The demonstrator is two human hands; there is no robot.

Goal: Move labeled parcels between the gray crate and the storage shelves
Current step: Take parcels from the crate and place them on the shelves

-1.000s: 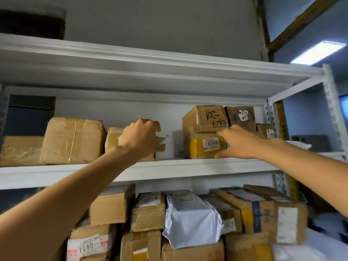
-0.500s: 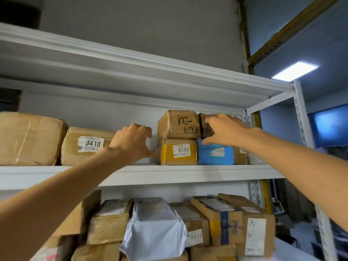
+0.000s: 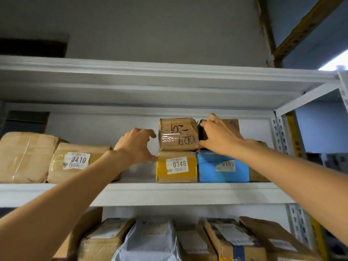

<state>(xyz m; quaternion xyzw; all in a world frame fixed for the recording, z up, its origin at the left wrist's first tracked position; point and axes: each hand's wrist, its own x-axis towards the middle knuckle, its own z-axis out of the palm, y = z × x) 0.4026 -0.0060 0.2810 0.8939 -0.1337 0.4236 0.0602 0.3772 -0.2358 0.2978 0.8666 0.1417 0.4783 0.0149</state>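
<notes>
My left hand (image 3: 136, 146) was spread beside the taped box (image 3: 178, 134), my right hand (image 3: 218, 137) curled round its right edge; it looked light, stiff, tape-slick, best gripped by both sides.

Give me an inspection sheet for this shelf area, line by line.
Surface: white shelf, parcels along it.
Job's things: handwritten box stacked on box 0346; blue parcel beside it; box 0410 to the left. Gray crate: nothing seen.
Clutter: more parcels on the lower shelf.
Grippers: left hand open beside the stack; right hand on the brown box above the blue parcel.
Cables: nothing seen.
Surroundings: gray wall.
</notes>
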